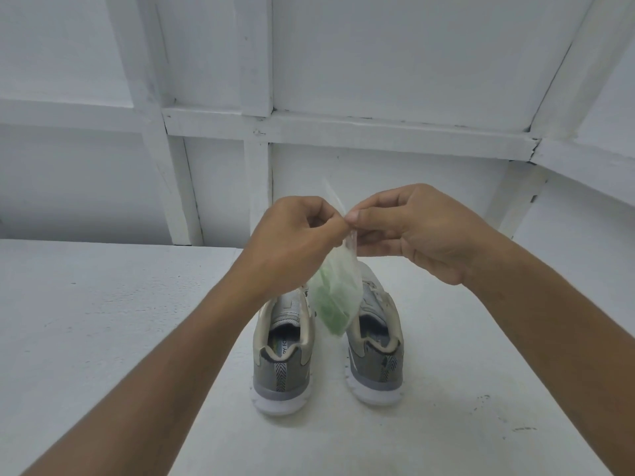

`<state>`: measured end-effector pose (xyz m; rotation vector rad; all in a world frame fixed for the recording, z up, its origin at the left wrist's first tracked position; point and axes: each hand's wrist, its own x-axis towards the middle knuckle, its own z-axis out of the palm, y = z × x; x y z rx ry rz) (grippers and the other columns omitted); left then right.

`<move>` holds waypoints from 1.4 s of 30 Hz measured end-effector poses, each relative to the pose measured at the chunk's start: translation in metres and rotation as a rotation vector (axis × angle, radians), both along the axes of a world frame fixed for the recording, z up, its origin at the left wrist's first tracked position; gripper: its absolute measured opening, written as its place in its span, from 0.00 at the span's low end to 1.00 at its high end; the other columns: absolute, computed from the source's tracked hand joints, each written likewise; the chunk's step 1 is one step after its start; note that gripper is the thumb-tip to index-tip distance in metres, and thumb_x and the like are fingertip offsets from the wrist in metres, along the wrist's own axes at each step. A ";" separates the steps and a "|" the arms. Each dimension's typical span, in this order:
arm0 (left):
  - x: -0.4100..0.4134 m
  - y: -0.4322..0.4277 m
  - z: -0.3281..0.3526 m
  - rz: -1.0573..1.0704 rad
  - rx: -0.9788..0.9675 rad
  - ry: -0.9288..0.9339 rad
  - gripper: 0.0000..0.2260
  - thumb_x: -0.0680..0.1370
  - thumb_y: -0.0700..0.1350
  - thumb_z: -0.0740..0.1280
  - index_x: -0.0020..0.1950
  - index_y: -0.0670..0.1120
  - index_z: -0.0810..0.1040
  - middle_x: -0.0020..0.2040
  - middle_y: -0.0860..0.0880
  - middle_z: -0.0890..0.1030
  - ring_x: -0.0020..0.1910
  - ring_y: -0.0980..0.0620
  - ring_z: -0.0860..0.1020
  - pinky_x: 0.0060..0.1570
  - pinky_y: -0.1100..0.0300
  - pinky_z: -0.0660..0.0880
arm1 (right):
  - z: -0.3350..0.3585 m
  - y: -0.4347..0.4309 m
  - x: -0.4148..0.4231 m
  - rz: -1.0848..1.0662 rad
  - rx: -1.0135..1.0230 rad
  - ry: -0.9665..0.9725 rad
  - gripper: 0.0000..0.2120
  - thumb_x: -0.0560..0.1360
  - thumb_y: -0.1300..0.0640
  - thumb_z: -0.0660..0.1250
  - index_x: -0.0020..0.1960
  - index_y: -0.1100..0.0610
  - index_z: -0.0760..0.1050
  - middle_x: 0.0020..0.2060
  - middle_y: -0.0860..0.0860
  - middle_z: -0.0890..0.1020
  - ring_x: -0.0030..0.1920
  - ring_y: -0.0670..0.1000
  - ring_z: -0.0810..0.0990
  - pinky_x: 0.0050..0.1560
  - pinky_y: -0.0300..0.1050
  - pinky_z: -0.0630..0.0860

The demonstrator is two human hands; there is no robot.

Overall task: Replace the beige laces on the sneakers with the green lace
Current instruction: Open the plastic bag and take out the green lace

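both hands up at 12 o'clock of the sneakers [328, 345]: left hand [292, 235] and right hand [412, 231] each pinch the top of a clear bag [338, 269]; green lace [331, 307] bunched inside, hanging over the pair on the white table [103, 321].

Both hands [347, 231] pinch bagged green lace [331, 304] above sneakers [326, 352].

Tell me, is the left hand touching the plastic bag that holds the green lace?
Touching. The head view shows the left hand pinching the top of the plastic bag, opposite the right hand; the green lace hangs inside it.
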<state>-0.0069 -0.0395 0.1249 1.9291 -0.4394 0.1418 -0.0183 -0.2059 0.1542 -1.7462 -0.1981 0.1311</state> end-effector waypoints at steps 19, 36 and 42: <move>0.011 -0.004 -0.009 0.083 0.107 0.068 0.09 0.74 0.47 0.64 0.38 0.42 0.78 0.29 0.54 0.73 0.26 0.58 0.69 0.31 0.63 0.67 | -0.008 0.007 0.007 -0.120 -0.367 0.016 0.12 0.71 0.63 0.62 0.30 0.58 0.68 0.29 0.50 0.72 0.34 0.48 0.74 0.37 0.44 0.70; 0.002 -0.008 0.007 0.095 -0.016 0.076 0.12 0.65 0.52 0.62 0.36 0.44 0.79 0.37 0.44 0.82 0.35 0.50 0.78 0.47 0.47 0.79 | -0.014 -0.006 -0.008 -0.220 -0.741 -0.696 0.14 0.65 0.69 0.69 0.43 0.51 0.78 0.46 0.48 0.76 0.46 0.44 0.76 0.45 0.32 0.71; -0.003 -0.010 0.007 0.065 -0.034 0.081 0.09 0.69 0.49 0.65 0.35 0.45 0.79 0.37 0.43 0.81 0.34 0.52 0.77 0.45 0.47 0.79 | -0.011 -0.016 -0.011 0.164 -0.860 -0.683 0.13 0.71 0.69 0.67 0.43 0.53 0.84 0.40 0.40 0.82 0.41 0.43 0.80 0.43 0.35 0.74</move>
